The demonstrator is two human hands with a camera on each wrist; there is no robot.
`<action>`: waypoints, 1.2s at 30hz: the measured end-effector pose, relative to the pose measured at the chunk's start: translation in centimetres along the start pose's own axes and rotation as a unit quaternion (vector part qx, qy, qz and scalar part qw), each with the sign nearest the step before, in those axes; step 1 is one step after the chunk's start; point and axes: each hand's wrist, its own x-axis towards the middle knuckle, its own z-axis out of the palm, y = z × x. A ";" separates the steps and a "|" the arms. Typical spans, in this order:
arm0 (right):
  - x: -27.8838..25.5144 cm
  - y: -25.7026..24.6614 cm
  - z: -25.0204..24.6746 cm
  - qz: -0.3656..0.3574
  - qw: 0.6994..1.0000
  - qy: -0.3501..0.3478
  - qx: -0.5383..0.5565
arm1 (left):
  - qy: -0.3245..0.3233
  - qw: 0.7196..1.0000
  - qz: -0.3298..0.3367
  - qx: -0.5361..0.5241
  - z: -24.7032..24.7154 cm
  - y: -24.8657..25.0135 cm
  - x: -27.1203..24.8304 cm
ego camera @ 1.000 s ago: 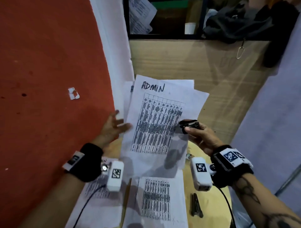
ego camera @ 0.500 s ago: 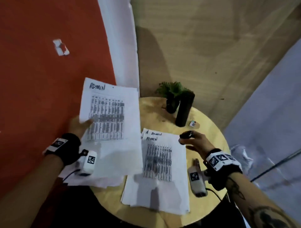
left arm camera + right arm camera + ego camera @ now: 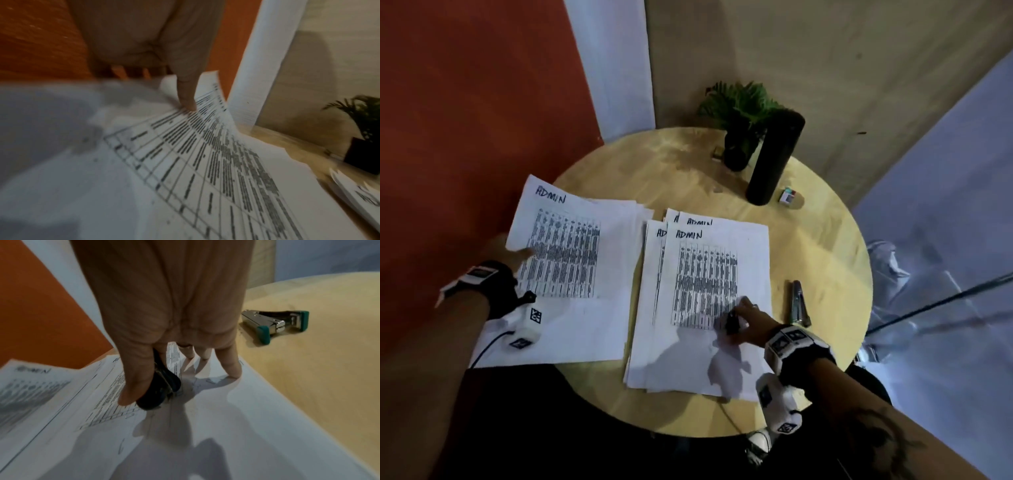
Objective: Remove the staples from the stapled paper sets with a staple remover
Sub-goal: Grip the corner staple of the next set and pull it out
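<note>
A printed paper set headed ADMIN (image 3: 571,260) lies at the table's left edge, partly over it. My left hand (image 3: 515,255) pinches its left margin, thumb (image 3: 187,97) on top and the other fingers hidden beneath. A second stack of ADMIN sets (image 3: 709,274) lies in the middle of the round wooden table (image 3: 822,246). My right hand (image 3: 739,315) rests on that stack's lower right part and grips a small black staple remover (image 3: 162,386) between thumb and forefinger, while its other fingertips (image 3: 233,369) touch the paper.
A metal stapler with green ends (image 3: 799,305) lies right of the stack. At the table's back stand a potted plant (image 3: 739,116), a tall black cylinder (image 3: 774,161) and a small box (image 3: 789,198). Orange floor (image 3: 465,137) lies to the left.
My left hand has carried the ADMIN set from the middle to the left and lowered it onto the table's left edge. The right hand has come down with the staple remover onto the middle stack.
</note>
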 end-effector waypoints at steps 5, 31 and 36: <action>-0.7 -0.1 -0.7 0.029 0.999 0.005 0.041 | 0.095 0.980 0.126 0.122 3.6 4.7 0.6; 0.0 2.2 -0.8 0.028 0.974 0.158 0.160 | -0.110 0.984 0.111 -0.090 18.5 11.1 -8.9; -0.1 2.7 -5.3 -0.006 0.897 0.279 0.344 | -0.096 0.946 0.172 -0.259 16.9 12.3 -11.0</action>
